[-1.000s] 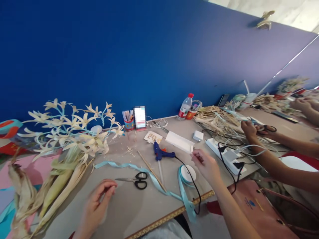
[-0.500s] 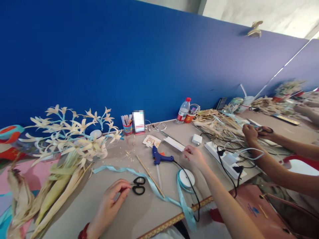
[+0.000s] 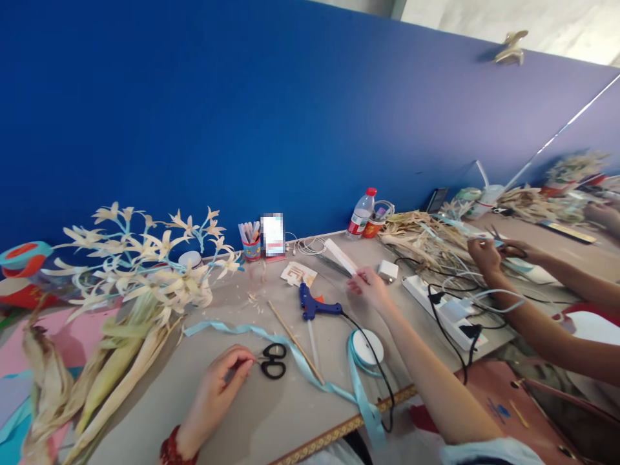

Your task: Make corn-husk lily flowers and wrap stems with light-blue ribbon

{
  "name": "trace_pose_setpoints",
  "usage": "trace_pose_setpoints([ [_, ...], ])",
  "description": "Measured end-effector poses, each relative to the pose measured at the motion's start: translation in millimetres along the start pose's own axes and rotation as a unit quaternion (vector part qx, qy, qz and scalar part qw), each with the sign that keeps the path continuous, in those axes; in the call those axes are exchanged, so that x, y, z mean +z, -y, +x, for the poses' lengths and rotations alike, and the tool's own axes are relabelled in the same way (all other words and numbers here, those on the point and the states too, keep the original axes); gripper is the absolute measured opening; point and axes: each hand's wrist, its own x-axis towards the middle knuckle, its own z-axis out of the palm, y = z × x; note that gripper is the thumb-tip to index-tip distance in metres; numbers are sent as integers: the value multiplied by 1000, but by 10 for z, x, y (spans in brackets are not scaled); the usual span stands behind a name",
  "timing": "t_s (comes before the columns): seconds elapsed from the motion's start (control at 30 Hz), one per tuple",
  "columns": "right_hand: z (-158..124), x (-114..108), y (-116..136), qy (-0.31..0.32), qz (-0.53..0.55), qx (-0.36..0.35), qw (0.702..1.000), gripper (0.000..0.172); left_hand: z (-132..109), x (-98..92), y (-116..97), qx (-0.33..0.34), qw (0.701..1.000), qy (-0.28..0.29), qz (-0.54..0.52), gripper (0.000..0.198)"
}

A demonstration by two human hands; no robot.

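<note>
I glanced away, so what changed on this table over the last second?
The right hand moved left and toward the blue wall, shifting and turning the white strip, now pinched at its near end. The left hand moved right, now over the blades of the scissors; contact is unclear. The glue gun, wooden stick and ribbon spool stayed put.

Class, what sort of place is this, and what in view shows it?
Probably a craft workroom: a glue gun and a spool of blue ribbon lie on the table, with pale, handmade-looking flowers at its left.
</note>
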Motion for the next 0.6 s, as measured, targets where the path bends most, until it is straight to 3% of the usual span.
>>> trace_pose_setpoints([
  [0.17,188,186,92,-24,-50,-14,998,9,26,12,-11,-5,1000,16,3,23],
  [0.4,574,306,177,-71,-94,-7,993,13,6,-53,24,-24,999,-30,8,21],
  [0.6,470,335,173,-43,-40,-22,998,12,20,-54,73,-40,999,-14,2,22],
])
